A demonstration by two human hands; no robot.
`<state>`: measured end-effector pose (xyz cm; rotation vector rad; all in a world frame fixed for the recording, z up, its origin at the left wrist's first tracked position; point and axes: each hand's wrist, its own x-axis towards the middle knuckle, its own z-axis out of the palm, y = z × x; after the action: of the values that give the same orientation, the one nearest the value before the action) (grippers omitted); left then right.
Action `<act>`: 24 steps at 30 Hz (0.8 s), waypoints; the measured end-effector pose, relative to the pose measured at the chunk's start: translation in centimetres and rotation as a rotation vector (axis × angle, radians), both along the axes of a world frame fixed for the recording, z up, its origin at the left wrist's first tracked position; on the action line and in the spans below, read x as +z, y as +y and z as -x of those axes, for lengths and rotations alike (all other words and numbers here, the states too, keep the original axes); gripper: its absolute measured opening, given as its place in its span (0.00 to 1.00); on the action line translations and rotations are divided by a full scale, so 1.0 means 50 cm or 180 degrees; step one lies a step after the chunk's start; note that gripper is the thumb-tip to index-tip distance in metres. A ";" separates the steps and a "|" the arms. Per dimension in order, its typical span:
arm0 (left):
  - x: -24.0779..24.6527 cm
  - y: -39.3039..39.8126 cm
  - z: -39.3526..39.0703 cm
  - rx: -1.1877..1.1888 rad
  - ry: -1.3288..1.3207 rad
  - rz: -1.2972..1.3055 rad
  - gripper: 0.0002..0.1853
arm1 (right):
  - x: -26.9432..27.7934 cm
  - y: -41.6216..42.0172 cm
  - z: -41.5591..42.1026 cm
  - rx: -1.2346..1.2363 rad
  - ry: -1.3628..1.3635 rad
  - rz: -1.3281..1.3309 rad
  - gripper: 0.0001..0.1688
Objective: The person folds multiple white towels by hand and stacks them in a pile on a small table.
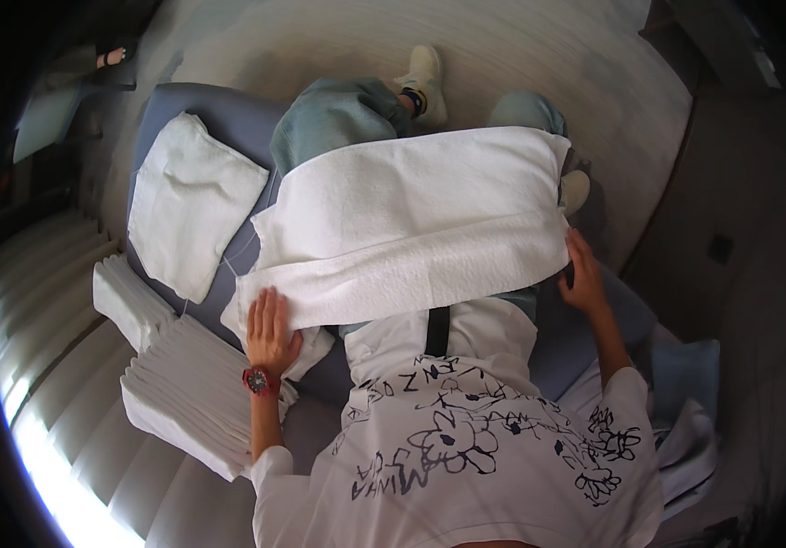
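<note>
A white towel (420, 205) lies across my lap, with its near edge folded over into a long band. My left hand (269, 332), with a red watch on the wrist, rests palm down on the left end of that band, fingers slightly apart. At the towel's right edge is my right hand (581, 274), its fingertips against the cloth; whether the edge is pinched cannot be told. Some bunched white cloth shows beneath the towel near my left hand.
On the blue-grey seat (228, 103) to the left lies another white towel (194, 205). Folded white towels stand in two stacks, a smaller one (132, 294) and a larger one (194, 397), beside pale curtains (105, 411). Another person's hand (113, 57) shows at upper left.
</note>
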<state>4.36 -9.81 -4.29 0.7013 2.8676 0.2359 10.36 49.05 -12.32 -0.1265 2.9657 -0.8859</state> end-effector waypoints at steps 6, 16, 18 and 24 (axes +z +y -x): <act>-0.010 0.019 0.028 0.0200 0.0133 0.0120 0.33 | -0.050 0.032 0.049 -0.0266 0.0602 0.0168 0.32; 0.049 0.025 0.026 0.0398 0.1589 -0.0020 0.22 | 0.070 0.082 0.046 -0.0556 0.1372 -0.0353 0.28; 0.048 0.026 0.022 0.0257 0.1035 0.0077 0.23 | 0.072 0.084 0.039 -0.0622 0.1307 -0.0166 0.30; 0.074 -0.012 0.029 0.0373 0.0366 -0.0360 0.34 | 0.113 0.125 0.024 -0.0706 -0.0047 0.0653 0.26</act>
<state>2.89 -10.42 -0.59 0.5844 3.0289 0.3893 9.16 55.31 -6.69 0.2059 2.9076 -1.2091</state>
